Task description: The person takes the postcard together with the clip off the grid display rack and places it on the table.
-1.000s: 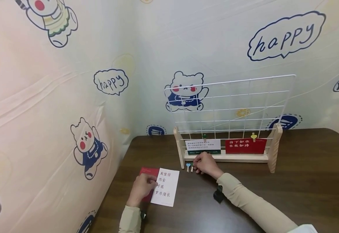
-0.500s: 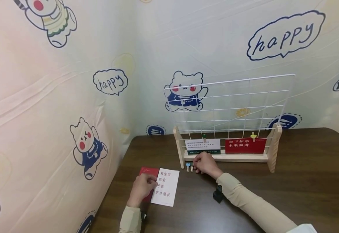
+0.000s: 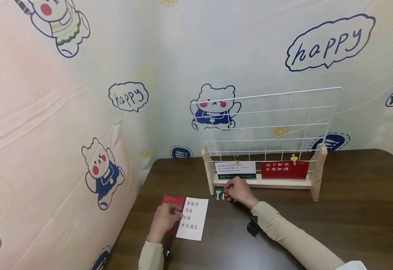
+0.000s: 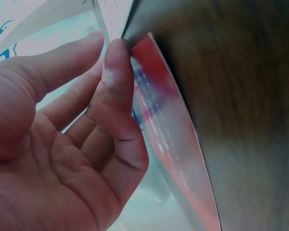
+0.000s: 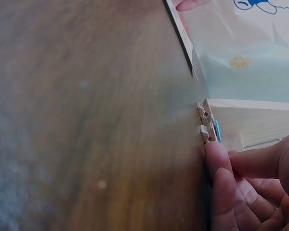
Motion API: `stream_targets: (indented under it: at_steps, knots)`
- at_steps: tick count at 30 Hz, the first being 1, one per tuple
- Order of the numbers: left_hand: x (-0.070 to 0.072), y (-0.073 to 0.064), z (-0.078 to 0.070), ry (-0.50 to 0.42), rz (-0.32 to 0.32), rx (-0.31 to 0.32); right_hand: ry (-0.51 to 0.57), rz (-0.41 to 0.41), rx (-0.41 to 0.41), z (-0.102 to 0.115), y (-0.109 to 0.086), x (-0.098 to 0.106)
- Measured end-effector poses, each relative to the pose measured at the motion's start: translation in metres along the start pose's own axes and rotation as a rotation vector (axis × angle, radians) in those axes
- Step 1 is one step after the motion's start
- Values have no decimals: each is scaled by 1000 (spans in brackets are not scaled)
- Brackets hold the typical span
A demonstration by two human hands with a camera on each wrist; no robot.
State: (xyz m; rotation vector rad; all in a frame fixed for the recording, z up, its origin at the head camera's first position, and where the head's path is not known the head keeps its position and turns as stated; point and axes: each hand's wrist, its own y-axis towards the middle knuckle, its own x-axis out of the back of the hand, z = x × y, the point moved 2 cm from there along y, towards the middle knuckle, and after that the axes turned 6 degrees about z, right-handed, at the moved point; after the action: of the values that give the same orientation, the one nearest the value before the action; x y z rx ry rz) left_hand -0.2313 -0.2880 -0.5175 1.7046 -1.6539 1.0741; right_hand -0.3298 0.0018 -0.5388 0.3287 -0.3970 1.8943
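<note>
From where I stand, the head view takes in the whole bench (image 3: 243, 247): a wire grid (image 3: 289, 93) stands in a slatted wooden base (image 3: 274, 183) whose end pieces keep it upright. A white-and-green card (image 3: 224, 169) and a red hanging card (image 3: 297, 170) are fixed low on the wires by a green clip (image 3: 237, 159) and a yellow clip (image 3: 294, 159), one apiece, at their top edges, so, I'd judge, the printing shows. Nearer, a white card (image 3: 193, 221) lies flat beside a loose red card (image 3: 174, 200). The left hand (image 3: 164, 217) is over the red one, fingers reaching to the white card's near edge, perhaps to steady it. The right hand (image 3: 239, 190) sits in front of the base, just beside a blue heart clip (image 3: 218, 194) and a second clip (image 3: 223, 196) lying side by side. In the left wrist view, thumb and nearest finger stand apart, relaxed, one fingertip at the cards' edge; no firm grip shows. In the right wrist view, the curled fingers meet at the nearer clip, low to the bench as so small a piece demands; whether they pinch anything, I can't tell.
</note>
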Motion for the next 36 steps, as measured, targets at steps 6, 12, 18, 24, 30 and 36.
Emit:
stream_targets:
  at_steps: [6, 12, 18, 24, 30, 36]
  knots:
    - [1, -1, -1, 8, -23, -17, 10, 9, -3, -1, 1, 1]
    - [1, -2, -3, 18, -58, -37, 19, 13, -5, -3, -1, 1]
    - [2, -5, -9, 6, -100, -61, 25, 12, 28, -2, -4, 1]
    - [3, -6, -21, -5, -158, -102, 9, 4, 85, 3, -8, 2]
    - [3, -8, -35, -16, -222, -149, -35, -19, 103, 7, -12, 3]
    - [1, -8, -51, -50, -286, -208, -67, -75, 161, 13, -16, 6]
